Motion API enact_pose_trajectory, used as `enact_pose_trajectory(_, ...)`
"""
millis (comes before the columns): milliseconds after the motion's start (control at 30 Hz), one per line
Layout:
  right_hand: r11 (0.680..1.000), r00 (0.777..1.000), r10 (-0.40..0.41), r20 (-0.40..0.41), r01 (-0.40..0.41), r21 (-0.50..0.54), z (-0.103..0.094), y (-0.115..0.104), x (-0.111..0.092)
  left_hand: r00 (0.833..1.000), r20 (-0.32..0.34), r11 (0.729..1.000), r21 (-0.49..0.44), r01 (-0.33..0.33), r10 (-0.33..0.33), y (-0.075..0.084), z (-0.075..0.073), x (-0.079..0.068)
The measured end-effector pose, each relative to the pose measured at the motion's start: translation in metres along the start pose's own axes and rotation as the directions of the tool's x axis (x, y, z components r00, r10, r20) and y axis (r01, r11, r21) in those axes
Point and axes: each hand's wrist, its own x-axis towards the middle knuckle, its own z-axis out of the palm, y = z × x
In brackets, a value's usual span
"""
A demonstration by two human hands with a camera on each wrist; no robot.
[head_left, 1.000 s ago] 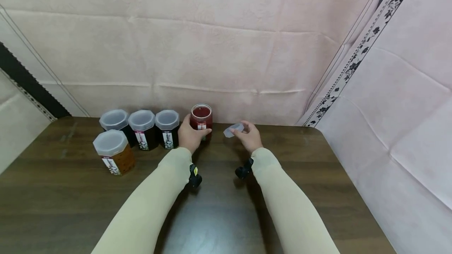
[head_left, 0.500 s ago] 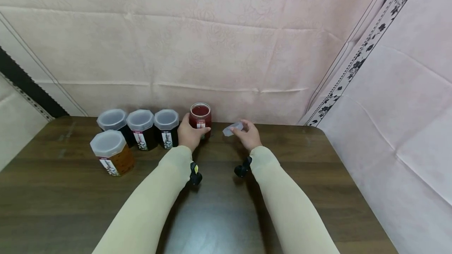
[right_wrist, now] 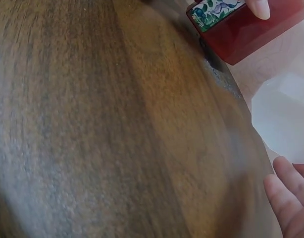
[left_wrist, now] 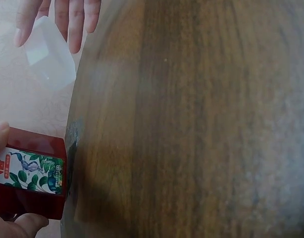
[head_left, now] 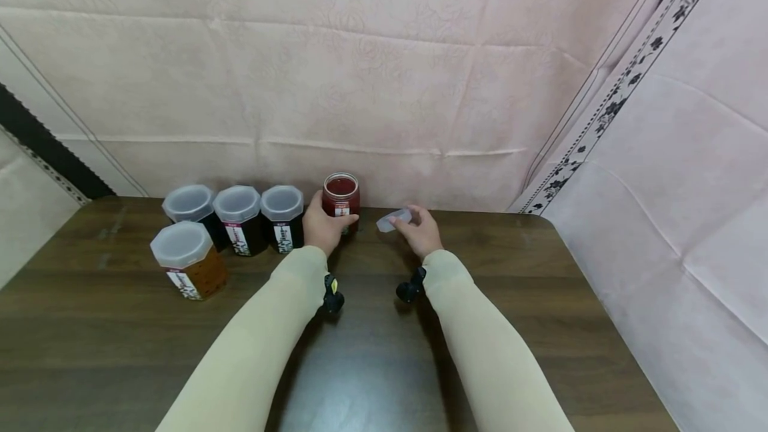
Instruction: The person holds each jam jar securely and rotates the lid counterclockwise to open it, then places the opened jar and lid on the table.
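The person's left hand (head_left: 324, 227) grips a red-filled, clear-walled jar with a round, uncovered mouth (head_left: 341, 202). It wraps the jar's left side, the thumb crossing the near face beside the label; most of the other fingers are hidden. The jar's long axis is upright, and it stands near the far edge of the dark, wood-grained worktop (head_left: 372, 345).

The person's right hand (head_left: 422, 235) pinches a translucent, many-sided plastic lid (head_left: 393, 220) by its right side, between thumb and fingers. The lid is tilted and reaches leftward from this grip toward the jar, so it lies between the right hand and the red jar. Near as they are, lid and jar do not touch.

The key relation, as judged here, is from lid to mouth: the mouth lies to the lid's left and seemingly higher, its rim roughly level while the lid slants. The right hand alone controls that slant; the left is the nearer hand to the jar. Which face of the lid is hollow cannot be told.
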Motion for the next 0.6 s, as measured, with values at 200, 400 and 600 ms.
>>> enact_pose_trajectory(200, 1.000, 1.000, 0.014, 0.006, -0.014, -0.004, 0.0025, 0.0014, 0.0030, 1.000, 0.003, 1.000, 0.008, 0.003, -0.003, -0.0016, 0.0029, 0.0021)
enact_pose_trajectory(400, 1.000, 1.000, 0.020, 0.001, -0.020, -0.008, 0.0040, 0.0018, 0.0025, 1.000, 0.010, 0.999, 0.028, 0.018, -0.018, -0.0031, 0.0065, 0.0026)
enact_pose_trajectory(600, 0.999, 0.999, 0.035, 0.006, -0.035, -0.008, 0.0046, 0.0044, 0.0021, 1.000, 0.013, 0.999, 0.036, 0.020, -0.021, -0.0054, 0.0077, 0.0029)
